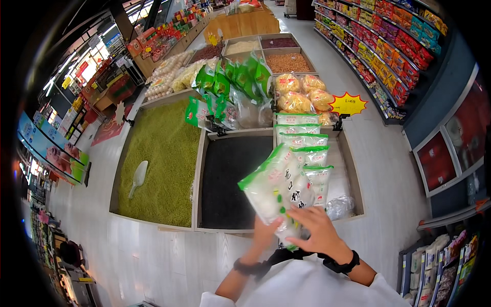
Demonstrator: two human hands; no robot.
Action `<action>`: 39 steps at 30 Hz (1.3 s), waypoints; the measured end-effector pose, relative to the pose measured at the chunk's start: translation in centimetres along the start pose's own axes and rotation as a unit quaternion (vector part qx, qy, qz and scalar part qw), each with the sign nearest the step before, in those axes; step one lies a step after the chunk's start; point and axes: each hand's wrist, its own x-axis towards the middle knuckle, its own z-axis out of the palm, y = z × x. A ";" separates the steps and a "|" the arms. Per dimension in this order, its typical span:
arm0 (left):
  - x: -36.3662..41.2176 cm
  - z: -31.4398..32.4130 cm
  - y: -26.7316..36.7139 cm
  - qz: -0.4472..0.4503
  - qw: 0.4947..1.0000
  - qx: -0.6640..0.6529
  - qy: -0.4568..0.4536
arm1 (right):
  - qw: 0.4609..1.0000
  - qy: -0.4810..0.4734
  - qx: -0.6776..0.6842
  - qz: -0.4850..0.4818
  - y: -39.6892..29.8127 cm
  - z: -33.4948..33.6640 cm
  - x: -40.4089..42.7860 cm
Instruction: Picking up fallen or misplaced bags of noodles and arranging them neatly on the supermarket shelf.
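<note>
A clear plastic bag of white noodles with a green edge (280, 188) is tilted in front of my body. My left hand (265, 232) holds its lower left side, the fingers partly hidden behind the bag. On the bag's lower right front lies my right hand (316, 230), fingers spread. Just beyond, a row of similar overlapping bags (317, 153) lies in the right compartment of the wooden bin. The bin's middle compartment holds black grains (234, 180). Green grains (161, 153) fill the left one, with a white scoop (139, 177) lying on them.
Green-topped bags (239, 76) and packs of round yellow food (303, 94) stand behind the near compartments. A yellow price sign (348, 104) is clipped at the right. Crumpled clear plastic (340, 207) lies in the right compartment. Snack shelves (383, 46) line the aisle.
</note>
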 end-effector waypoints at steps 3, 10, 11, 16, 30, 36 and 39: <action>-0.7 -1.9 1.4 -0.068 0.970 -0.220 -0.074 | 0.984 0.166 0.027 0.060 3.0 -1.0 0.0; -3.0 -4.6 2.5 -0.123 0.992 -0.008 -0.035 | 0.762 -0.072 0.565 0.307 10.4 0.0 -2.0; -2.7 -4.5 2.9 -0.119 0.992 -0.009 -0.038 | 0.765 -0.071 0.563 0.304 10.7 0.0 -2.1; -0.8 -6.4 1.5 -0.080 0.992 0.056 -0.081 | 0.789 -0.065 0.535 0.294 8.2 0.9 -2.4; 1.6 -3.2 14.9 0.191 0.933 0.296 -0.073 | 0.859 -0.025 0.416 0.298 3.5 -0.6 -3.3; 2.2 -2.6 16.1 0.169 0.930 0.324 -0.037 | 0.880 -0.011 0.399 0.256 2.6 -0.8 -2.9; 2.6 -3.0 15.0 0.173 0.924 0.340 -0.032 | 0.875 0.000 0.403 0.270 2.7 -0.5 -3.8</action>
